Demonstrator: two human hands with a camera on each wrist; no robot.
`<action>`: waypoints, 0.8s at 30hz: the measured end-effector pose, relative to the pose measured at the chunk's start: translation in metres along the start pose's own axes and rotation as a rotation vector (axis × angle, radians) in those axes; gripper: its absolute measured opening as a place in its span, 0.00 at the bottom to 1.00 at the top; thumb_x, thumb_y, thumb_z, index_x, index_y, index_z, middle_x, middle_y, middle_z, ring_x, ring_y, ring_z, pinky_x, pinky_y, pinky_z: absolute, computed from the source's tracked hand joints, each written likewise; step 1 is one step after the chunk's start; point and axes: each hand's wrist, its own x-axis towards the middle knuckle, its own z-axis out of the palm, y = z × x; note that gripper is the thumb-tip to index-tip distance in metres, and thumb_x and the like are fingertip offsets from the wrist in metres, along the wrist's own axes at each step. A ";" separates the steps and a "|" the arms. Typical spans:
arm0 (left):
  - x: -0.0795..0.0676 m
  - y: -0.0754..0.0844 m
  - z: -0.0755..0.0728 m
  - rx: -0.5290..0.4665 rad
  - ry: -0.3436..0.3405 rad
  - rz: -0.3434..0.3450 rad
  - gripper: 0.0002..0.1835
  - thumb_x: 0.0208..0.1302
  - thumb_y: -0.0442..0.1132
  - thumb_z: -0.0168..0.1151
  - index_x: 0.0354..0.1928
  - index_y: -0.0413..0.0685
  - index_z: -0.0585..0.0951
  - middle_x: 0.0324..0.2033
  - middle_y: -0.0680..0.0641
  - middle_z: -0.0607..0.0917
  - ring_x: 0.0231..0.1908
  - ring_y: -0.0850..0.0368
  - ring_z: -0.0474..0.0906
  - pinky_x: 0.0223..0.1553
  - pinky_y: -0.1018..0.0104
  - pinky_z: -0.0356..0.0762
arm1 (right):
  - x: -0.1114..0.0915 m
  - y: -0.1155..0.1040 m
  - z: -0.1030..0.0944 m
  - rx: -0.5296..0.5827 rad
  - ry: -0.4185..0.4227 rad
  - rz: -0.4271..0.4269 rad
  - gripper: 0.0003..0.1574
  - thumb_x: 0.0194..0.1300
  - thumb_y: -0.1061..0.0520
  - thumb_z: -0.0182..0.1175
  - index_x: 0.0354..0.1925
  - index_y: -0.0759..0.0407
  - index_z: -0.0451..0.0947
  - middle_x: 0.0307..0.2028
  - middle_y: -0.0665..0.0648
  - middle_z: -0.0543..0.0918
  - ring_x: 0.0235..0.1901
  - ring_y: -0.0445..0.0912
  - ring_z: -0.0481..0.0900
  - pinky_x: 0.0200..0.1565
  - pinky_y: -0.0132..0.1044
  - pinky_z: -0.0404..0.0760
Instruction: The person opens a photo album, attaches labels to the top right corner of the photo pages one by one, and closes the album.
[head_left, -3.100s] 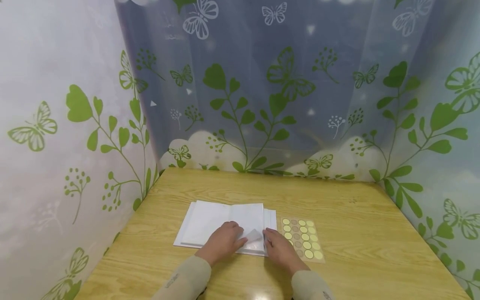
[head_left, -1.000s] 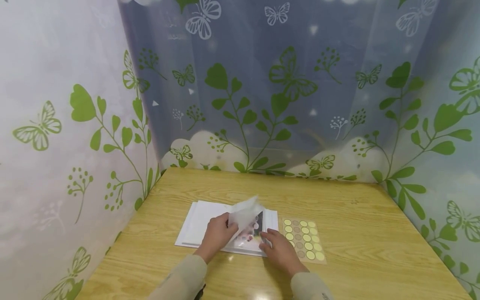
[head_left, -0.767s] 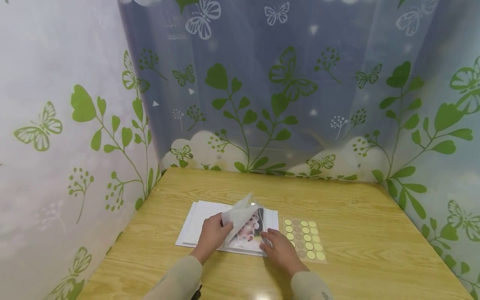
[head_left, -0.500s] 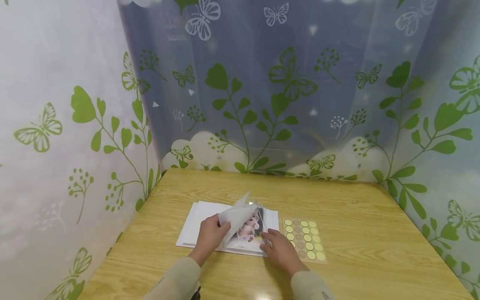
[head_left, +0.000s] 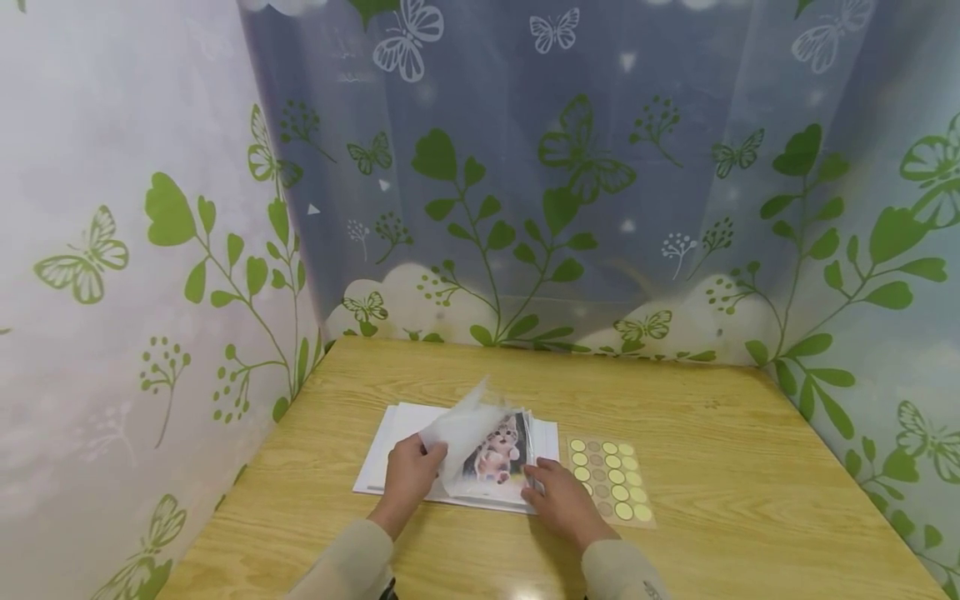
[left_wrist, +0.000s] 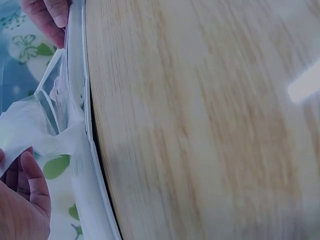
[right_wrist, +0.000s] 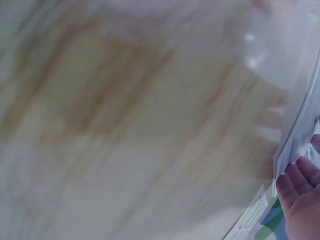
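A white photo album (head_left: 386, 450) lies open on the table, its right side showing a kitten photo (head_left: 497, 454) under a clear sleeve. My left hand (head_left: 408, 475) pinches a translucent page (head_left: 461, 425) between thumb and fingers and holds it up, bent to the left over the photo. In the left wrist view the same page (left_wrist: 25, 122) hangs from the left hand (left_wrist: 22, 200). My right hand (head_left: 562, 500) holds the album's right edge near the front corner; its fingers (right_wrist: 297, 180) lie along that edge in the right wrist view.
A sheet of round yellow stickers (head_left: 622, 472) lies just right of the album, partly behind the right hand; some of its spots are bare. The wooden table (head_left: 720, 450) meets a patterned curtain (head_left: 487, 250) at the back and sides.
My left hand has lifted the translucent page and drawn it leftward, uncovering more of the kitten photo. The right hand stays at the album's right edge, almost unmoved over the last second.
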 end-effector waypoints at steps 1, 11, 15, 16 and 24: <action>0.000 -0.001 0.000 -0.014 0.008 -0.016 0.12 0.63 0.36 0.63 0.40 0.31 0.83 0.28 0.43 0.84 0.25 0.57 0.78 0.26 0.66 0.81 | 0.000 0.000 0.000 -0.002 -0.003 0.000 0.24 0.67 0.54 0.61 0.58 0.65 0.78 0.61 0.72 0.73 0.61 0.68 0.71 0.62 0.62 0.68; -0.002 -0.006 -0.001 -0.156 0.089 -0.174 0.15 0.66 0.35 0.60 0.47 0.27 0.81 0.36 0.38 0.85 0.31 0.54 0.79 0.29 0.64 0.83 | 0.000 -0.003 -0.002 -0.012 -0.010 0.008 0.24 0.67 0.55 0.62 0.58 0.66 0.78 0.61 0.72 0.74 0.60 0.68 0.71 0.62 0.61 0.68; -0.003 -0.007 -0.001 -0.189 0.110 -0.219 0.14 0.66 0.35 0.59 0.43 0.26 0.80 0.31 0.41 0.82 0.25 0.57 0.78 0.27 0.66 0.82 | 0.000 -0.003 -0.002 -0.012 -0.012 0.001 0.24 0.67 0.55 0.61 0.58 0.66 0.78 0.60 0.72 0.74 0.60 0.68 0.71 0.62 0.61 0.68; -0.004 -0.008 -0.002 -0.195 0.116 -0.235 0.13 0.66 0.35 0.58 0.41 0.26 0.79 0.29 0.41 0.81 0.23 0.57 0.77 0.27 0.66 0.81 | 0.000 -0.003 -0.002 -0.011 -0.012 -0.001 0.24 0.67 0.55 0.61 0.58 0.66 0.78 0.60 0.72 0.74 0.60 0.68 0.71 0.62 0.61 0.68; -0.010 -0.014 -0.010 -0.352 0.199 -0.345 0.12 0.68 0.35 0.54 0.41 0.29 0.77 0.28 0.43 0.76 0.25 0.56 0.75 0.29 0.67 0.78 | -0.001 -0.003 -0.001 -0.011 -0.002 -0.010 0.24 0.67 0.56 0.61 0.58 0.67 0.78 0.61 0.73 0.74 0.60 0.68 0.71 0.62 0.62 0.68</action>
